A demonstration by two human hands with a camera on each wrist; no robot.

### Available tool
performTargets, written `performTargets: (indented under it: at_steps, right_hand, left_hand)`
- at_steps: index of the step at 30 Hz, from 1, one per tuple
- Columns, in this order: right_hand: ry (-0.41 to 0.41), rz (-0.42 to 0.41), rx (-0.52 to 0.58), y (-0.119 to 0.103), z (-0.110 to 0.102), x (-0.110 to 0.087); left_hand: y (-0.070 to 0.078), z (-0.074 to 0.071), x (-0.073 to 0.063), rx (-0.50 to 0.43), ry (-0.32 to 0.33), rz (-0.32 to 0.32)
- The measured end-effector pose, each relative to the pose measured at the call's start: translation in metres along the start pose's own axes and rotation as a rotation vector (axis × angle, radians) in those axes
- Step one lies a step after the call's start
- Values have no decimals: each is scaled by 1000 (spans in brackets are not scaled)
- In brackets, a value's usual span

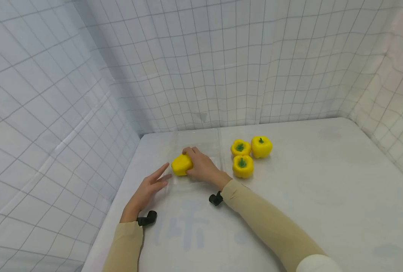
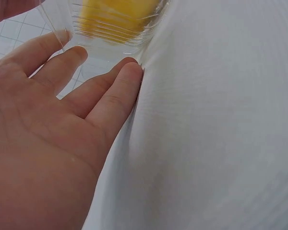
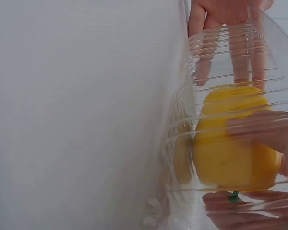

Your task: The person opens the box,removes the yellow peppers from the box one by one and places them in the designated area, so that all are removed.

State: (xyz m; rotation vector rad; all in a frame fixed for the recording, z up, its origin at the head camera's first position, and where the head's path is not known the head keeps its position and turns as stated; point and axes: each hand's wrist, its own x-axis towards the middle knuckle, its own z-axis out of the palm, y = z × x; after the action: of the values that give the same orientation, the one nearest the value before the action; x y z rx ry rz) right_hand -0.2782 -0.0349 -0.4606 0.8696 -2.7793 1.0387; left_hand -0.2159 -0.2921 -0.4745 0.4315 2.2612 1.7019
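Observation:
A clear plastic box (image 1: 198, 139) with ribbed walls lies on the white table, its flat panel or lid toward the back. Inside its near part, my right hand (image 1: 203, 167) grips a yellow bell pepper (image 1: 181, 165) lying on its side. Through the ribbed wall in the right wrist view, the pepper's green stem (image 3: 234, 196) points toward the palm of that hand. My left hand (image 1: 148, 187) is at the box's left side, fingers extended; in the left wrist view its fingertips (image 2: 131, 72) are at the clear wall.
Three more yellow bell peppers stand grouped just right of the box: one at the front (image 1: 243, 167), one behind it (image 1: 240, 147), one at back right (image 1: 261, 146). White grid-patterned curtains (image 1: 228, 68) enclose the table (image 1: 323, 181) at the back and sides.

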Motion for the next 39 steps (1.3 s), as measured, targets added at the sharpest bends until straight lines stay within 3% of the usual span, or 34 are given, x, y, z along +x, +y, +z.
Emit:
performTargets:
  at_steps: [6,21,39]
  right_hand:
    - [18,11,-23,-3,-7,-2]
    - [105,21,48,-3,-27,-14]
    - [195,-70,-19,-6,-49,-25]
  left_hand:
    - [0,0,-1,-5,-10,4]
    - [2,-1,-1,3,-5,3]
    - [-1,-2,-1,10,-13,15]
